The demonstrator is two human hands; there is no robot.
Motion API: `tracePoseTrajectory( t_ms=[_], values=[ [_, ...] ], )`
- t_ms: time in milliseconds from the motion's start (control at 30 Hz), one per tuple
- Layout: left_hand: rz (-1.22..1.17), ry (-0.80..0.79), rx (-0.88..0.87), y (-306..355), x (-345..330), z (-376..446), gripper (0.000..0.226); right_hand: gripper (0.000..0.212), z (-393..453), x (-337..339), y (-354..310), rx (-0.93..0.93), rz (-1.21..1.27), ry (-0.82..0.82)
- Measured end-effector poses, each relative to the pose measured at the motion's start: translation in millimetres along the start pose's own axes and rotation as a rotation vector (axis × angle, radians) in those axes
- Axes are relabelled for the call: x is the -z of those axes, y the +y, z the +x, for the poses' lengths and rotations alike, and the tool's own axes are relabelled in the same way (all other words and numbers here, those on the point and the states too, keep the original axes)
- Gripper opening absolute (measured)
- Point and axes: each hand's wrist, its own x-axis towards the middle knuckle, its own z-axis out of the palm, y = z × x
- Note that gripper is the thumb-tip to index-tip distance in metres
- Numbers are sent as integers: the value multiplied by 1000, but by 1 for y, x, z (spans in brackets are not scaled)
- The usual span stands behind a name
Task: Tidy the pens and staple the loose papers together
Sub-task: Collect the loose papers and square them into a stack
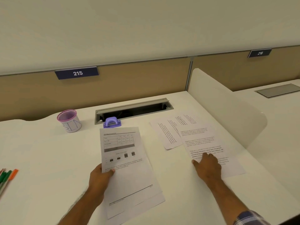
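Sorting loose papers on the white desk (48, 151)

Our left hand (99, 177) pinches the printed white paper stack (128, 168) at frame centre; our right hand (207, 166) presses flat on text sheets (211, 143) (purple stapler (112, 122) above, pens (6, 177) far left).

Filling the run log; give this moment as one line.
left hand grips paper stack | right hand presses loose sheet | pens untidied

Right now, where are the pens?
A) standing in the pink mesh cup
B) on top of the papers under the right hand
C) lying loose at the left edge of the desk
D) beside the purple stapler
C: the pens lie loose at the desk's left edge, well apart from the pink mesh cup, in which no pens show, while the left hand grips the paper stack.
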Motion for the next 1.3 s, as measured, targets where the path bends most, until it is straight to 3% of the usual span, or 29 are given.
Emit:
tracePoseTrajectory(
  t_ms=[300, 433, 667, 967, 1167, 1300],
  values=[
    [13, -16, 10, -7, -9, 20, 32, 34, 9, 4, -19, 63, -64, -78],
    [13, -34, 30, -10, -10, 28, 33, 25, 7, 5, -28, 62, -171, -28],
    [28, -90, 51, -13, -3, 37, 32, 64, 11, -3, -30, 118, -324, -3],
    [34, -85, 65, -18, -3, 43, 28, 30, 14, 12, -48, 33, -64, 93],
    [21, -74, 71, -19, -4, 42, 29, 13, 31, 22, -63, 64, -23, 160],
    [20, -77, 67, -20, -3, 42, 30, 12, 45, 40, -82, 74, 14, 189]
  ],
)
